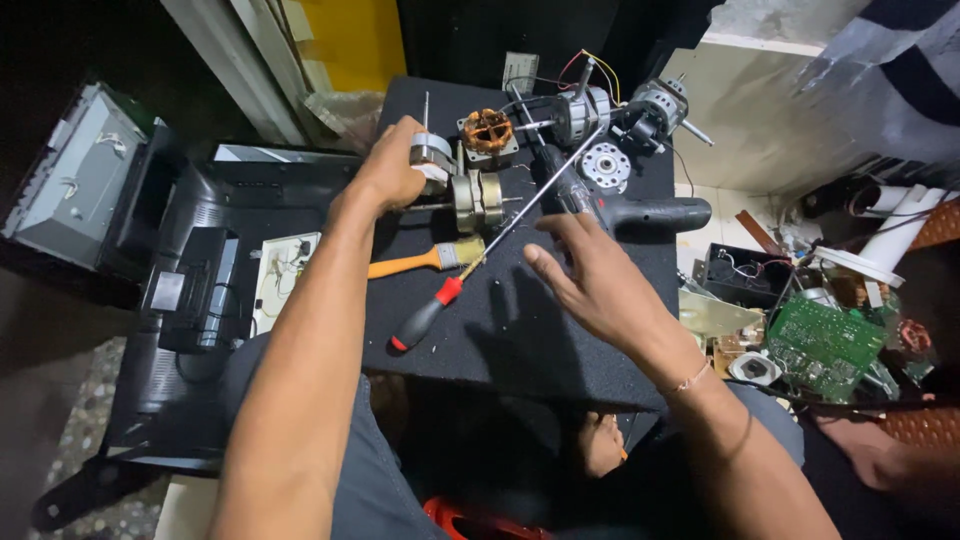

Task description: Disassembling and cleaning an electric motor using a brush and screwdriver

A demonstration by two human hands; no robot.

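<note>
My left hand [392, 172] is closed around a small grey motor part with a thin shaft [431, 152] at the back left of the black mat [530, 340]. Right beside it lies a brass-coloured rotor on a shaft [474, 199]. My right hand [590, 275] hovers open over the mat's middle, palm down, holding nothing. A long screwdriver with a red and black handle [432, 310] lies diagonally on the mat between my hands. A paintbrush with an orange handle [425, 260] rests near my left wrist.
A copper-wound stator [488, 131], two grey motors with wires [580, 110] and a round plate [606, 165] crowd the mat's far edge. A black power tool [650, 212] lies at right. Green circuit boards [825, 345] clutter the right; a dismantled black appliance [200, 290] sits left.
</note>
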